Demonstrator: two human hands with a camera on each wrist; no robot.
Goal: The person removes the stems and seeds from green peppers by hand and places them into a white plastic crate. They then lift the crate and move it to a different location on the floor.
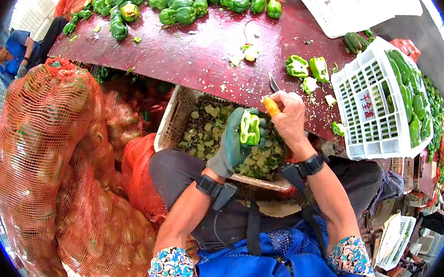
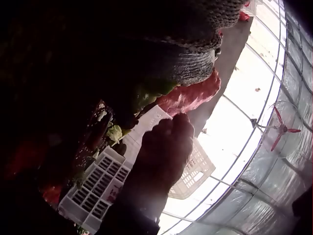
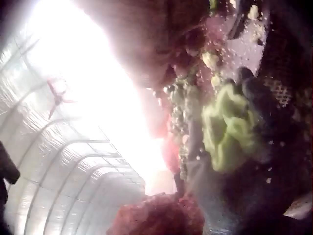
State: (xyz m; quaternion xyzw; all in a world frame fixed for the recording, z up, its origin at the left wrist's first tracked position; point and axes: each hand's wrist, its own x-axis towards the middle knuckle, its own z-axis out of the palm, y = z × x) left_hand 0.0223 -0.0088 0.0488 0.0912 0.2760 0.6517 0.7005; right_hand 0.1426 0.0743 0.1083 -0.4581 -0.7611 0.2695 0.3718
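My left hand (image 1: 232,142), in a grey-green glove, holds a cut-open green bell pepper (image 1: 249,128) over a crate (image 1: 164,130) of pepper scraps. Pale ribs show on its cut side, also in the right wrist view, where the pepper (image 3: 226,129) lies against the dark glove. My bare right hand (image 1: 289,115) is just right of the pepper, fingers curled. A small knife (image 1: 273,83) juts from its top with the blade pointing away; the handle is hidden. An orange-yellow piece (image 1: 271,107) shows at the thumb side. In the left wrist view the right hand (image 2: 166,147) is a dark shape.
A red table (image 1: 214,49) spans the front, with whole green peppers (image 1: 184,10) at its far edge and cut pepper pieces (image 1: 297,66) near the right hand. A white crate (image 1: 349,117) of peppers stands at right. Red mesh sacks (image 1: 49,153) crowd the left.
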